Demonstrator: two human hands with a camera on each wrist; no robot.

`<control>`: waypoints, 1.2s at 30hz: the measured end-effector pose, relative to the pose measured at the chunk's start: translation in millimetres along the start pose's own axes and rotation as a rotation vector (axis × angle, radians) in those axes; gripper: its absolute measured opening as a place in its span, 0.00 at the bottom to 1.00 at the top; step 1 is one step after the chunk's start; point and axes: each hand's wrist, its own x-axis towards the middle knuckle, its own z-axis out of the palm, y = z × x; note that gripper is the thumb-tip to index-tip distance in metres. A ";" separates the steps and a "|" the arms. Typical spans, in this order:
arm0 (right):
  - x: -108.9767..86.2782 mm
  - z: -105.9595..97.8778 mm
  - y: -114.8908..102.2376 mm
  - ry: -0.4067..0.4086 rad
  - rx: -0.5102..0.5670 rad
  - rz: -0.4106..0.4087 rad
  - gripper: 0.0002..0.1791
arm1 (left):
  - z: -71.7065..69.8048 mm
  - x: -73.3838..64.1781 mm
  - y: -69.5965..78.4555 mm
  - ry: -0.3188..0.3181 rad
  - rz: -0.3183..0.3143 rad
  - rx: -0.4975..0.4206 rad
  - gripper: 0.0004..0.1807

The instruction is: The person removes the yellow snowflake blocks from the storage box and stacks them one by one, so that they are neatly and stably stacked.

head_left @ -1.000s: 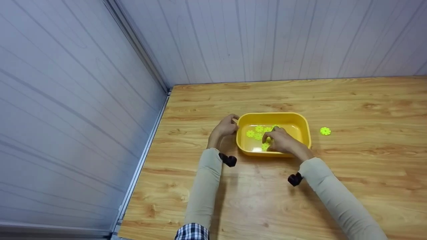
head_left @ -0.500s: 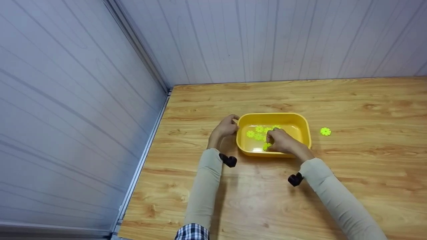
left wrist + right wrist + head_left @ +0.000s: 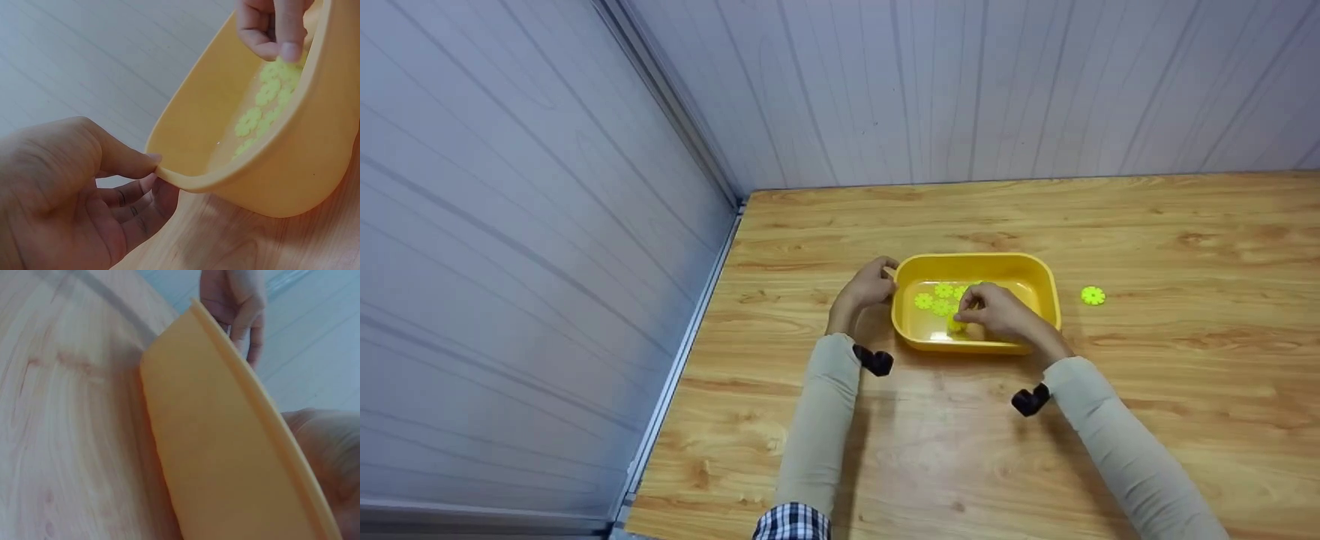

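The left hand (image 3: 870,285) pinches the left rim of a yellow plastic basin (image 3: 975,262) between thumb and fingers, plainly seen in the left wrist view. Inside the basin, on its floor, lie several bright yellow-green flower-shaped pieces (image 3: 250,121). The right hand (image 3: 994,309) reaches over the near wall into the basin. Its thumb and finger pinch one flower-shaped piece (image 3: 956,325), which looks blurred and raised on edge just below the fingertips. In the right wrist view, the basin's wall hides the right fingers and whatever they hold.
One more flower-shaped piece (image 3: 1093,295) lies on the wooden table (image 3: 1170,360), to the right of the basin. Pale panelled walls stand behind the table (image 3: 930,97) and along its left side (image 3: 525,247). Each wrist wears a small black camera (image 3: 1029,400).
The right hand has risen slightly, and its fingertips now show with a flower-shaped piece lifted between them. The left hand and the basin have stayed in place.
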 end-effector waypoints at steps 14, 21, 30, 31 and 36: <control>-8.2 -16.7 -3.1 0.064 0.212 0.016 0.16 | 2.0 1.1 -1.3 0.028 -0.029 -0.003 0.21; -12.5 -29.3 -7.0 0.097 0.269 0.004 0.19 | 1.1 0.4 -1.1 0.022 -0.035 -0.016 0.21; -15.1 -43.1 -3.1 0.153 0.251 -0.012 0.21 | 1.0 1.5 -2.7 0.009 -0.015 -0.016 0.21; -15.8 -44.6 -2.8 0.156 0.251 -0.010 0.21 | 1.0 1.3 -2.6 0.008 -0.014 -0.017 0.21; -19.4 -52.1 -0.2 0.179 0.258 0.013 0.23 | 0.4 1.4 -2.3 0.010 -0.019 -0.011 0.21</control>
